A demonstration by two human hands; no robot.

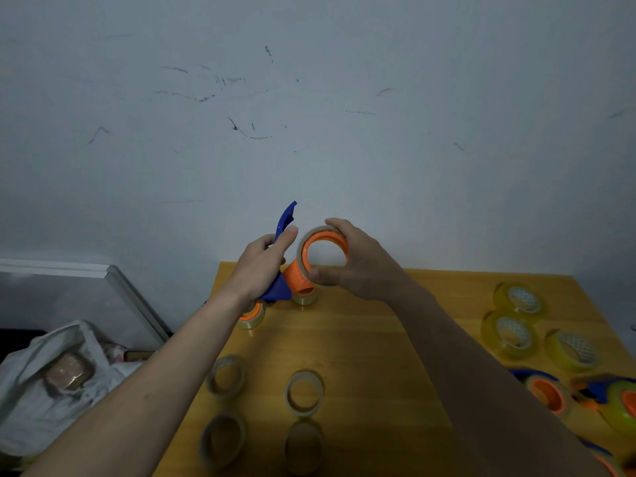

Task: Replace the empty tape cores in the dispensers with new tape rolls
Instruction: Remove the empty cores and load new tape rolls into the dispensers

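Note:
My left hand grips a blue tape dispenser held up above the far edge of the wooden table. Its orange spool sticks out toward the right. My right hand holds a thin empty tape core that sits around an orange ring, thumb below and fingers over the top. Several empty cardboard cores lie on the near part of the table, among them one core in the middle. New yellowish tape rolls lie at the right.
Two more tape rolls sit on the table under my left hand. Other blue and orange dispensers with tape lie at the right edge. Left of the table a white bag lies beside a leaning grey panel. A scuffed wall stands behind.

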